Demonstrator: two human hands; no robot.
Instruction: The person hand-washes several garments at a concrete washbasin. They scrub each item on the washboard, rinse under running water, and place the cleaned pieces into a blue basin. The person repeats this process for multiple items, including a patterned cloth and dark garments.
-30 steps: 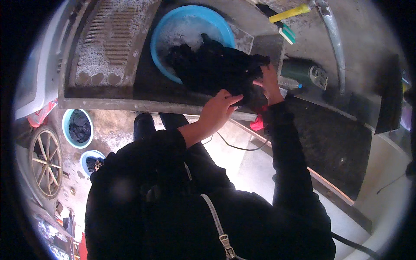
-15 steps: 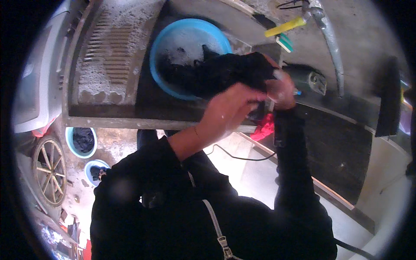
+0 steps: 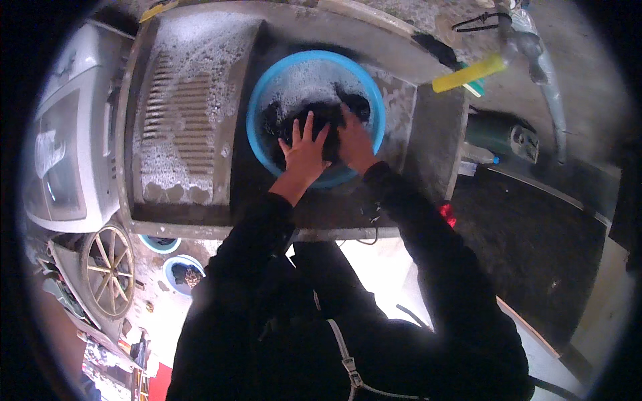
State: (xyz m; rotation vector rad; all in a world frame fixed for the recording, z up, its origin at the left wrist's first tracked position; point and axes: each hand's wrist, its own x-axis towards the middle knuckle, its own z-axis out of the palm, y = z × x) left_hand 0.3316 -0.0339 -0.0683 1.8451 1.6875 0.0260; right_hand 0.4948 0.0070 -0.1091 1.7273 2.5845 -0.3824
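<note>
A blue basin [image 3: 380, 121] stands in the concrete wash sink, holding foamy water [image 3: 301, 79] and a wet black cloth [image 3: 321, 113]. My left hand [image 3: 304, 157] lies on the cloth at the basin's near side, palm down with its fingers spread. Beside it, my right hand [image 3: 357, 142] rests on the same cloth, slightly blurred, its fingers stretched toward the far side. Neither hand grips the cloth. Part of the cloth is under the water and foam, so its full shape is hidden.
Left of the basin is a suds-covered ridged washboard slab [image 3: 184, 127]. A yellow hose end [image 3: 468, 73] juts out at the upper right, near a green container [image 3: 505, 137]. A white appliance [image 3: 70, 127] stands at far left, with a small tub [image 3: 175, 286] on the floor.
Both hands had the black cloth lifted over the basin's right edge. Now the cloth is down in the water, with both hands opened flat on it. My view has shifted too.
</note>
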